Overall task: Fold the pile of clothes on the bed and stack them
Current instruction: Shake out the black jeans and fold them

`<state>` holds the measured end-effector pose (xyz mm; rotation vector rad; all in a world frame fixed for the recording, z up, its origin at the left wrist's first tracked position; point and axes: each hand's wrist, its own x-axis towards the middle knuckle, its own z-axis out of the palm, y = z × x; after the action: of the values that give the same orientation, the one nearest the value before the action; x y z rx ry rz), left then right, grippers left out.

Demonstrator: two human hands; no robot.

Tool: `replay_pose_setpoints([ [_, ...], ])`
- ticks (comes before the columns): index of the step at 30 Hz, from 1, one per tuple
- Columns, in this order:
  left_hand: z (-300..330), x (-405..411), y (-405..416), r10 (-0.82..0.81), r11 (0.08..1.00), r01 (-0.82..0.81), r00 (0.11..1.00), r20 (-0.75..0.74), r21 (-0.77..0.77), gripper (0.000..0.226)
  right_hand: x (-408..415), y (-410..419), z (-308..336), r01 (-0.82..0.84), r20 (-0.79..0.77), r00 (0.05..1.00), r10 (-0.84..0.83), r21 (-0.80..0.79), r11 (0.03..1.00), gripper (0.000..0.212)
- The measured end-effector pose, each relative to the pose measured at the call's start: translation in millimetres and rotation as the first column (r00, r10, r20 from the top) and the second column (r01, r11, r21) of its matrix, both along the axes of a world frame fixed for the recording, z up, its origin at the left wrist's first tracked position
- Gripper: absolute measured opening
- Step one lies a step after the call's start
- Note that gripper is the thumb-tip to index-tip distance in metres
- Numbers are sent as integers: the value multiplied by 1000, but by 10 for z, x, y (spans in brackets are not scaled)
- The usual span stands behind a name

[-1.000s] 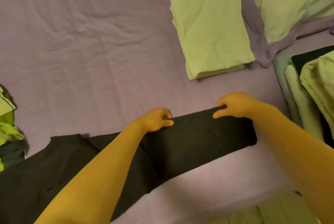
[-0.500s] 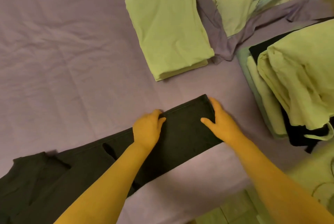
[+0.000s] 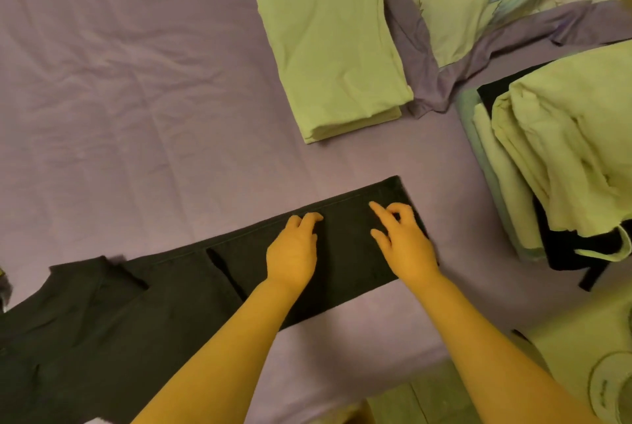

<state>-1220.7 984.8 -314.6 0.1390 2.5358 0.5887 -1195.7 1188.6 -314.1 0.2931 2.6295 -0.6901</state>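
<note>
Two bare hands are resting on a long black cotton garment [image 3: 191,290], probably trousers folded lengthwise, which is lying across the purple bed sheet [image 3: 136,81] from eight o'clock toward three o'clock. The left hand [image 3: 293,249] is pressing down with loosely bent fingers, grasping nothing. The right hand [image 3: 403,239] is hovering or touching with fingers half curled; whether it is pinching cloth cannot be told.

The risk, as a judgement: the limp layers may be sliding apart when lifted, leaving a crooked fold. The garment is looking flat and smooth near the hands, rumpled at its eight o'clock end. A folded pale green cloth [image 3: 333,57] is sitting at twelve o'clock, and an unfolded heap of pale green and black clothes [image 3: 561,163] at three o'clock.
</note>
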Motion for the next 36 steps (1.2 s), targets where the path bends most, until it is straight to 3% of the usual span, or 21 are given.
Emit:
replay_pose_setpoints([
  [3, 117, 132, -181, 31, 997, -33, 999, 33, 71, 42, -68, -183, 18, 231, 13, 973, -231, -17, 973, 58],
  [6, 294, 195, -632, 100, 995, -100, 984, -150, 5, 33, 8, -573, 84, 129, -28, 991, -132, -84, 988, 55],
  [9, 419, 262, -1235, 194, 963, -235, 944, -268, -129, 28, 219, -1165, 150, 37, 81, 997, -13, -301, 953, 46],
  [11, 450, 320, -1579, 268, 925, -312, 940, -212, -217, 39, 398, -1563, 133, 17, 171, 984, 56, -401, 916, 42],
  [13, 437, 380, -1827, 252, 889, -255, 966, -59, -380, 53, 535, -1920, 105, 77, 237, 971, 36, -454, 888, 44],
  [15, 400, 371, -1982, 254, 883, -185, 961, 107, -432, 54, 616, -2182, 86, 171, 300, 954, -20, -487, 857, 52],
  [16, 412, 333, -2027, 268, 910, -181, 943, 195, -374, 48, 638, -2257, 79, 207, 331, 943, -34, -503, 839, 57],
  [18, 481, 250, -2045, 260, 966, -245, 904, 340, -87, 22, 621, -2277, 72, 277, 390, 920, -50, -552, 786, 58],
  [20, 574, 182, -1988, 156, 962, -225, 916, 370, 152, 3, 585, -2148, 104, 361, 444, 895, -54, -647, 671, 36],
  [22, 674, 117, -1859, 81, 953, -179, 929, 362, 245, 9, 556, -1950, 163, 394, 447, 892, -61, -706, 589, 12],
  [26, 732, -27, -1386, 30, 974, -89, 962, 273, 207, 27, 469, -1484, 304, 385, 331, 920, -211, -656, 649, 13],
  [29, 751, -86, -961, -98, 994, 97, 995, 11, 48, 36, 358, -940, 380, 428, 178, 900, -397, -532, 731, 10],
  [31, 731, -62, -722, -206, 978, 207, 974, -93, -2, 41, 283, -503, 392, 475, 79, 870, -487, -404, 782, 25],
  [34, 617, 61, -422, -315, 949, 313, 947, -61, -35, 45, 196, 31, 353, 553, 87, 830, -551, -246, 796, 35],
  [36, 508, 183, -259, -363, 928, 361, 932, 2, -88, 47, 154, 204, 290, 528, 145, 849, -508, -171, 832, 36],
])
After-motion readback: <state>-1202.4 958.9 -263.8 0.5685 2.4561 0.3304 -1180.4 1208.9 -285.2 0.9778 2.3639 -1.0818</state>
